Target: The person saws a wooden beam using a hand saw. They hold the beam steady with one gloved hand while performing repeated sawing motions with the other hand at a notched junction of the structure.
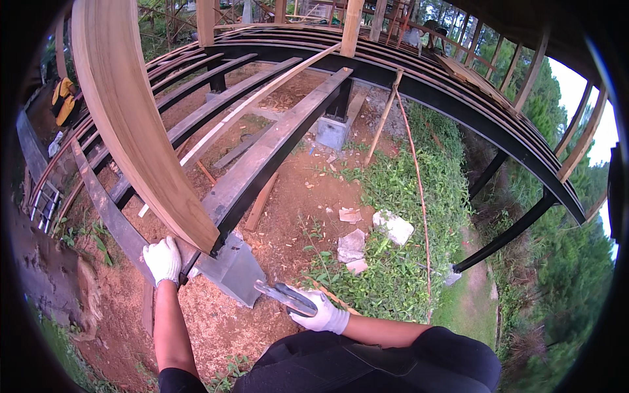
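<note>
Item: left hand (162, 260), gloved, pressing flat against dark steel beam (262, 164) under leaning plank (134, 124). Right hand (321, 312) gripping clamp-like tool (285, 296). Risk: plank slipping off, pinching fingers.

White knit gloves, black clothing

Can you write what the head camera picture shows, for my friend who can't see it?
Seen from above, a person's gloved left hand rests on the near end of a long wooden plank lying on a dark beam. The gloved right hand holds a grey metal tool over red dirt and green plants.
</note>
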`<state>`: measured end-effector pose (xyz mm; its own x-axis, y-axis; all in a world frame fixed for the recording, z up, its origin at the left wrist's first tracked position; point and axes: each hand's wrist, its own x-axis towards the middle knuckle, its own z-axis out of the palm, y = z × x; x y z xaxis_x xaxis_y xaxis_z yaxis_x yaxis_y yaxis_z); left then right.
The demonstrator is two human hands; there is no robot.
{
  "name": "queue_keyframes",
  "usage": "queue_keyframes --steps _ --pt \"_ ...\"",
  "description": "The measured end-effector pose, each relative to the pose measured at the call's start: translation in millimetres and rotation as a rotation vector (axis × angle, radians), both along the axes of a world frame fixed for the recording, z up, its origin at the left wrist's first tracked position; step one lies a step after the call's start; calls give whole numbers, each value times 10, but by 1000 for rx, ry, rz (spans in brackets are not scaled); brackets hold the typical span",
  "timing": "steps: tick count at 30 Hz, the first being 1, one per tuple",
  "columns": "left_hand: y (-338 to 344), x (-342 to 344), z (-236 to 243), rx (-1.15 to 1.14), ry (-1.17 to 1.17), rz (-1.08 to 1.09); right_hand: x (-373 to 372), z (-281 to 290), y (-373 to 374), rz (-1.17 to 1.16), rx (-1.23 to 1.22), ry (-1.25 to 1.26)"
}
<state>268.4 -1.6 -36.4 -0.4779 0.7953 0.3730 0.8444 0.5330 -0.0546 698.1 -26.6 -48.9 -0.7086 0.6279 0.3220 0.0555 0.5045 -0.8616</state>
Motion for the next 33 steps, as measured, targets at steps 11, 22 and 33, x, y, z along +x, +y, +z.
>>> queue_keyframes --steps 11,22,33 --pt "-17 -34 -59 -19 -57 -11 -1084 -153 359 -44 -57 -43" --pt "61 -18 -100 -7 -14 -4 -1229 -160 522 -69 -49 -89" --pt "45 -51 -78 -40 33 -10 -402 -137 238 -40 225 14"
